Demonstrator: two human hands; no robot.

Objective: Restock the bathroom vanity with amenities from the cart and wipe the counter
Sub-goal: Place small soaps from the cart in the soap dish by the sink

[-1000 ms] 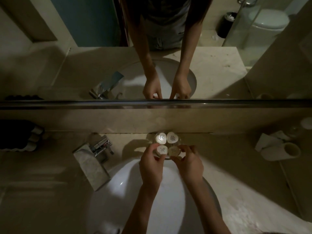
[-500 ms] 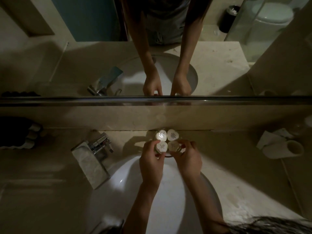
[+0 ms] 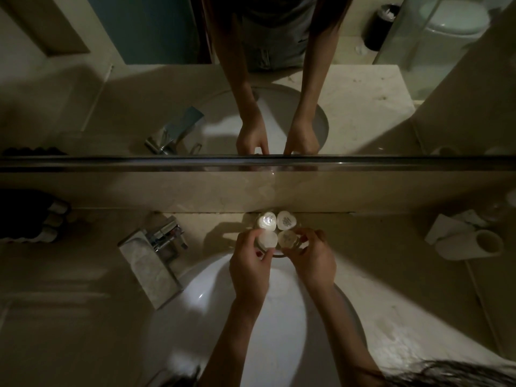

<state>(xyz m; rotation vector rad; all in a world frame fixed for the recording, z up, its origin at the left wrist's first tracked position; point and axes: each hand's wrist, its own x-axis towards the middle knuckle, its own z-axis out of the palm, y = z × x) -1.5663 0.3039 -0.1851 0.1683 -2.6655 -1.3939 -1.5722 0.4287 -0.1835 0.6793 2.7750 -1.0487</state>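
Observation:
Several small amenity bottles with white caps stand in a tight cluster on a round holder behind the sink, against the back wall. My left hand (image 3: pixel 250 261) pinches the near left bottle (image 3: pixel 267 239) between thumb and fingers. My right hand (image 3: pixel 312 256) curls round the near right bottle (image 3: pixel 287 238). The two far bottles, left (image 3: pixel 266 220) and right (image 3: pixel 286 220), stand untouched. Both forearms reach over the white basin (image 3: pixel 282 325).
A chrome faucet (image 3: pixel 164 238) with a stone block stands left of the basin. Dark rolled items (image 3: pixel 30 216) lie at the far left. A white cup (image 3: pixel 472 248) lies on its side by folded paper at the right. A mirror rail (image 3: pixel 251 162) runs above.
The hands stay on the near bottles, with the fingers shifted slightly around them. The view has moved closer and lower, and hair now shows at the bottom right.

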